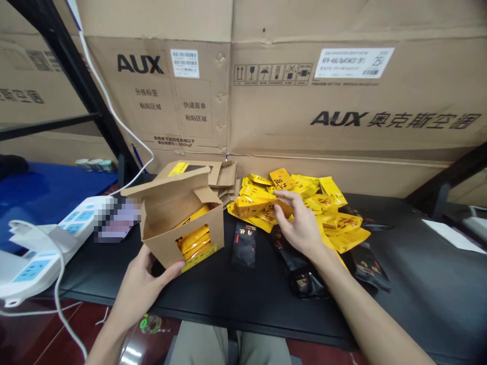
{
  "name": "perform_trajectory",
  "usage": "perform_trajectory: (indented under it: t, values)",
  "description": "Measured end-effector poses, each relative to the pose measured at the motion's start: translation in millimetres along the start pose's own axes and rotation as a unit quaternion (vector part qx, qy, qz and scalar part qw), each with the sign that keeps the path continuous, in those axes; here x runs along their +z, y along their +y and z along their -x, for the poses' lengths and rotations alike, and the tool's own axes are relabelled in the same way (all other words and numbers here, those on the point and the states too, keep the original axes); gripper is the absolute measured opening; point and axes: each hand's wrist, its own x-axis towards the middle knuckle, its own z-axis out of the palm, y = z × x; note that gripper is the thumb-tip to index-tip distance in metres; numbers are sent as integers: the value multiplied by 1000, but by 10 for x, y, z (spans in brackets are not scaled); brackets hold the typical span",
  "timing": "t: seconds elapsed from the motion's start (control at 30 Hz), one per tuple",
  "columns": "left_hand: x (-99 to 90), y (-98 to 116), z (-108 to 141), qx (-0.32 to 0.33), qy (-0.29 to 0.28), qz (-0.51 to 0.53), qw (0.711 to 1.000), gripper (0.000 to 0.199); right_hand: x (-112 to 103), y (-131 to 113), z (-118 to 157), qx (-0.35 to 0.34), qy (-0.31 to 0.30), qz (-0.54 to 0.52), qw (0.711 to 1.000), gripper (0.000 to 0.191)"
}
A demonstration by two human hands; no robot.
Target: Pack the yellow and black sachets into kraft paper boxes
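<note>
My left hand (142,289) grips the lower corner of an open kraft cardboard box (200,235) and tilts it on the black table top (213,299). Several yellow sachets (194,243) show through the box's front window. My right hand (299,223) pinches a yellow sachet (258,207) above a loose heap of yellow sachets (331,203). Black sachets (243,247) lie in front of the heap. Behind the open box stands a stack of flat kraft boxes (224,175).
Large AUX cardboard cartons (342,96) form a wall behind the table. At the left are a white power strip (57,238), a white cable (114,111), a blurred object (116,220) and a blue surface (49,187). A black metal frame (72,76) rises at far left.
</note>
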Motion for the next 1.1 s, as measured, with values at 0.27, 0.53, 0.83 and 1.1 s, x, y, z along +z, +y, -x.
perform_trajectory:
  t: [0.27, 0.53, 0.83, 1.1]
  values:
    - [29, 25, -12, -9, 5, 12, 1000, 65, -10, 7, -7, -44, 2, 32, 999, 22]
    - [15, 24, -10, -6, -9, 11, 1000, 65, -26, -40, -29, -101, 21, 10, 995, 18]
    - [29, 78, -21, 21, -14, 7, 1000, 63, -193, -221, -182, -236, 168, -73, 954, 22]
    - [23, 103, -22, 55, -14, -28, 998, 54, -586, -1155, -501, -366, 44, 92, 925, 16]
